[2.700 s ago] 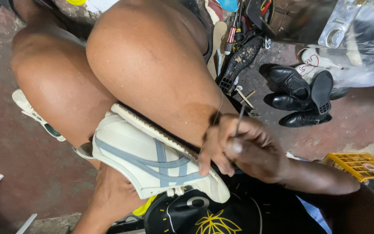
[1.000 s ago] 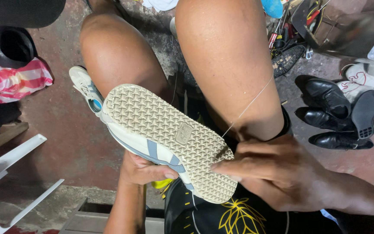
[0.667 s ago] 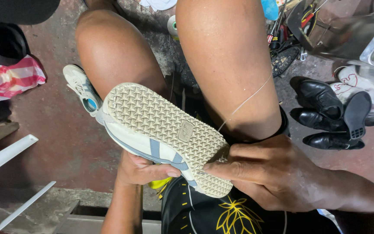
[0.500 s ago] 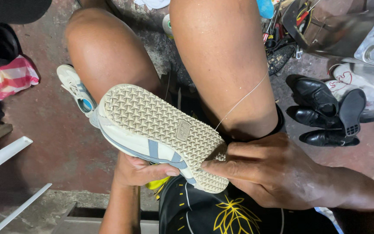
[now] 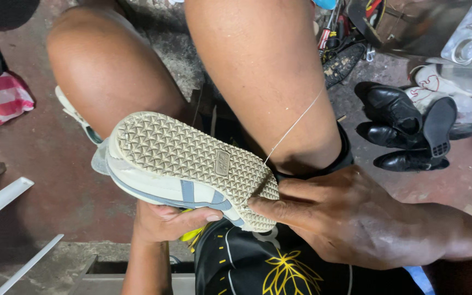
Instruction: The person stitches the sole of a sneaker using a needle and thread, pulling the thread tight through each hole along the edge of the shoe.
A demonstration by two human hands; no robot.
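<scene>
Left hand point(image 5: 162, 221) fingers clamped under sneaker point(image 5: 187, 166), sole up; right hand point(image 5: 350, 218) fingers pinched together on sole edge by taut thread point(image 5: 293, 127).

Sneaker point(image 5: 184, 166) lies sole up between the knees, left hand point(image 5: 165, 221) beneath it, right hand point(image 5: 350, 216) touching its right end. Thread point(image 5: 296, 123) runs up from there across the right leg. Dress shoes point(image 5: 405, 128) sit on the floor, far right.

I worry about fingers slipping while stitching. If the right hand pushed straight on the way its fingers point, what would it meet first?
Probably the sneaker: the right hand already presses its sole edge.
</scene>
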